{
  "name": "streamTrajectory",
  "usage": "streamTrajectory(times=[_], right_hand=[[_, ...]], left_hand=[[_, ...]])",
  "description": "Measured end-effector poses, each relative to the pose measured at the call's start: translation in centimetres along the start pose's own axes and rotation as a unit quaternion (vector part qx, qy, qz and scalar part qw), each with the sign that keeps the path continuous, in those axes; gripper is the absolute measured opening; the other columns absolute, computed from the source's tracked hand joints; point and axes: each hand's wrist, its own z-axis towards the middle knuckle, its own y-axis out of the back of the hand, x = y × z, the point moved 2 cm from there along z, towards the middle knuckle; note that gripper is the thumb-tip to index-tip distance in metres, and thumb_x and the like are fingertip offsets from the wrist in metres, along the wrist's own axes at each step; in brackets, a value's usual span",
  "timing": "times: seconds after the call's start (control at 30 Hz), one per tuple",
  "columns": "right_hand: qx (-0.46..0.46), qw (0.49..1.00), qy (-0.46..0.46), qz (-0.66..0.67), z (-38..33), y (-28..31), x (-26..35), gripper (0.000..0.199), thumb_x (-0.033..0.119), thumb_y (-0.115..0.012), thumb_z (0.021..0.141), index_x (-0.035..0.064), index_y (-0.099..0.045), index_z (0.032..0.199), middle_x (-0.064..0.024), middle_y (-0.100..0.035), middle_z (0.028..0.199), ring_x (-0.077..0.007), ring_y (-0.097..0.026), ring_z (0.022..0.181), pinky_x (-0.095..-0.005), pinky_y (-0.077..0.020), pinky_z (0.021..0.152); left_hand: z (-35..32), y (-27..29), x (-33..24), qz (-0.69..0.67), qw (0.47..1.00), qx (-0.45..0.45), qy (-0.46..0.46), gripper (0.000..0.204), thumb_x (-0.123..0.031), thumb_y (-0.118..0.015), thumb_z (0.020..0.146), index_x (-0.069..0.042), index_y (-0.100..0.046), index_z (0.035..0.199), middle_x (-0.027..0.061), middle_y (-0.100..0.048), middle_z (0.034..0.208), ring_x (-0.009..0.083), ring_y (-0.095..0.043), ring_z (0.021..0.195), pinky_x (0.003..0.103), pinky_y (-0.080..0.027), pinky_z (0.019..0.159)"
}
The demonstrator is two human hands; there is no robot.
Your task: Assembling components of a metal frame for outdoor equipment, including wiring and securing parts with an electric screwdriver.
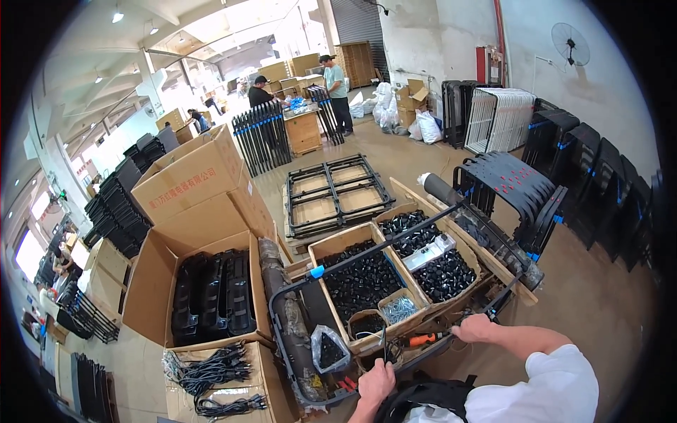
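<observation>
A white sleeve [536, 388] was nearest, with a black bag or apron [423, 403] next to it at the person's waist. Just past them lay the big black frame [386, 241]. It rested over the wooden boxes [403, 271] and the lumpy roll [271, 255] on the left, and its near bar ran close to both hands.

The frame looked like thin metal pipe, so I think it was stiff and not too heavy, but long and clumsy to turn. The bars looked smooth and might have been a bit slippery. It did not look easy to break, though its paint might scratch. Good places to hold it seemed to be two straight bars, far apart, away from the blue tape [317, 272].

The right hand [476, 328] was by the near bar, with its fingers bent down toward it. Their tips were hidden, so I cannot tell if they squeezed the bar or just touched it. The left hand [377, 381] had its fingers curled in, not spread wide. Something thin and dark poked up by it, but I cannot tell if the fingers held that. A tool with an orange handle [424, 340] lay between the hands.
</observation>
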Motion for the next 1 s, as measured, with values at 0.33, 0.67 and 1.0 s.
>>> streamTrajectory(times=[0.33,0.67,1.0], right_hand=[[0.081,0.990,0.031,-0.114,-2.3,1.2,1.3,0.059,0.053,-0.070,0.089,-0.0039,-0.068,0.106,-0.0230,-0.079,0.103,-0.0408,-0.076,0.099,-0.0529,-0.0576,0.091],[-0.055,0.992,-0.003,-0.114,-0.9,-1.7,1.1,0.036,0.038,-0.072,0.082,0.0073,-0.081,0.099,-0.0170,-0.081,0.104,-0.0341,-0.079,0.099,-0.0456,-0.0620,0.084],[0.056,0.982,-0.005,-0.182,-0.1,-0.5,0.9,0.045,0.039,-0.072,0.087,0.0027,-0.066,0.113,-0.0197,-0.078,0.104,-0.0373,-0.078,0.099,-0.0479,-0.0611,0.084]], left_hand=[[0.0,0.6,0.6,-0.017,0.999,0.004,-0.033,0.038,-0.040,-0.048,0.110,-0.004,-0.057,0.105,0.0275,-0.075,0.088,0.0497,-0.074,0.081,0.060,-0.058,0.076],[-0.5,0.8,0.2,-0.019,0.998,-0.003,-0.064,0.035,-0.038,-0.051,0.109,-0.005,-0.057,0.101,0.0257,-0.075,0.085,0.0479,-0.074,0.076,0.059,-0.059,0.071],[0.3,-0.1,0.9,-0.044,0.995,-0.026,-0.086,0.035,-0.039,-0.050,0.109,-0.005,-0.055,0.103,0.0279,-0.073,0.083,0.0510,-0.072,0.076,0.062,-0.057,0.069]])
